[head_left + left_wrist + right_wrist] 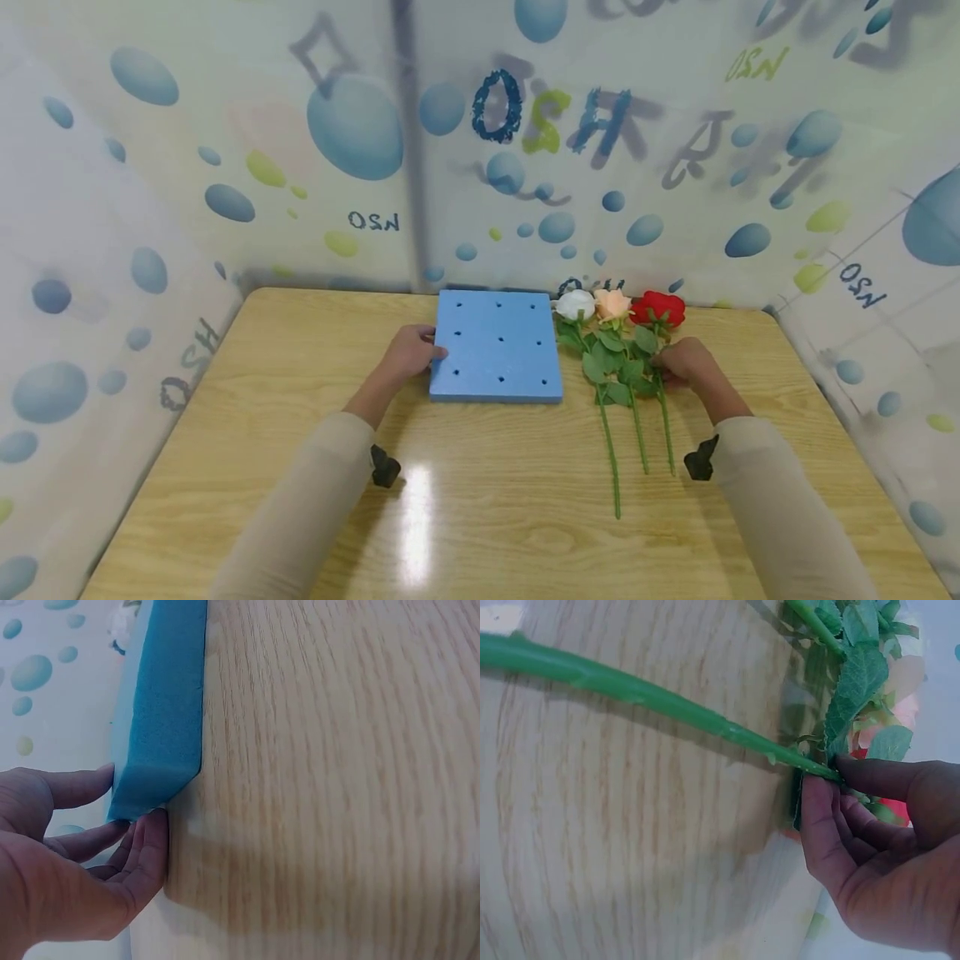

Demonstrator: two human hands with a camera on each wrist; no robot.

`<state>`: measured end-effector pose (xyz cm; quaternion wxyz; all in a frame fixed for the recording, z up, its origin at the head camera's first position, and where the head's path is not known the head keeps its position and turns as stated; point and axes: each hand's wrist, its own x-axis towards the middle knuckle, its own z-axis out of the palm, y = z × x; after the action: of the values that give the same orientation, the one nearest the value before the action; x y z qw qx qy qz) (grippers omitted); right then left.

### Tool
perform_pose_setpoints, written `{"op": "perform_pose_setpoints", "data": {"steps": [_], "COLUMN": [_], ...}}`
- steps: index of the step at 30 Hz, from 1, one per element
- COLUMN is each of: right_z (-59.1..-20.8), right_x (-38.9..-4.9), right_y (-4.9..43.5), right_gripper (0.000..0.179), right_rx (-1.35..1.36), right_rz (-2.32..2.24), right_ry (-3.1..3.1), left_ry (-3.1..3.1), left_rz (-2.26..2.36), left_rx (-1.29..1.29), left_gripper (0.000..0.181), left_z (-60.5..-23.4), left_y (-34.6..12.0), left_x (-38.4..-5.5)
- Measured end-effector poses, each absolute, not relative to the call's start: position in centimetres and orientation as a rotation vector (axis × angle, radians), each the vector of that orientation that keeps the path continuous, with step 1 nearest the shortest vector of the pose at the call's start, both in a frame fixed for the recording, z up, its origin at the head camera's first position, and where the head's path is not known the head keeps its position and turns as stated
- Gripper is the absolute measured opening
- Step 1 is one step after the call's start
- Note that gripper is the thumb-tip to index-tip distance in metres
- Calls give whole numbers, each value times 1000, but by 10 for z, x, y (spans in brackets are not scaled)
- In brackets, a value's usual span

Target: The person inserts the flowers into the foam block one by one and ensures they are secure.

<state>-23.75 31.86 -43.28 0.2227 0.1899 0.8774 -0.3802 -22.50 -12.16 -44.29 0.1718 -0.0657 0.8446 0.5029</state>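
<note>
A square blue foam board (480,357) with rows of small holes lies on the table. My left hand (410,350) grips its left edge, thumb on the upper face and fingers against the side (166,735). Right of the board, three artificial roses lie side by side: a white rose (574,306), a peach rose (612,306) and a red rose (662,307). Between thumb and fingers, my right hand (686,363) pinches the red rose's green stem (667,705) near its leaves. The stems point toward me, and the white rose's reaches nearest.
The wooden table (480,517) carries the board and flowers near its far edge. Behind it and at both sides hang pale sheets (465,208) printed with blue and green spots. Black wrist devices (385,467) sit at both sleeve cuffs.
</note>
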Motion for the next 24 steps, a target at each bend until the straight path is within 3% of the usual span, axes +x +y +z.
{"op": "perform_pose_setpoints", "data": {"steps": [24], "right_z": [-391], "right_x": [-228], "right_y": [315], "right_gripper": [32], "right_rx": [291], "right_rz": [-1059], "right_ry": [2638], "left_ry": [2418], "left_rz": [1425], "left_rx": [-320], "left_gripper": [53], "left_z": [-446], "left_y": [-116], "left_x": [-229]}}
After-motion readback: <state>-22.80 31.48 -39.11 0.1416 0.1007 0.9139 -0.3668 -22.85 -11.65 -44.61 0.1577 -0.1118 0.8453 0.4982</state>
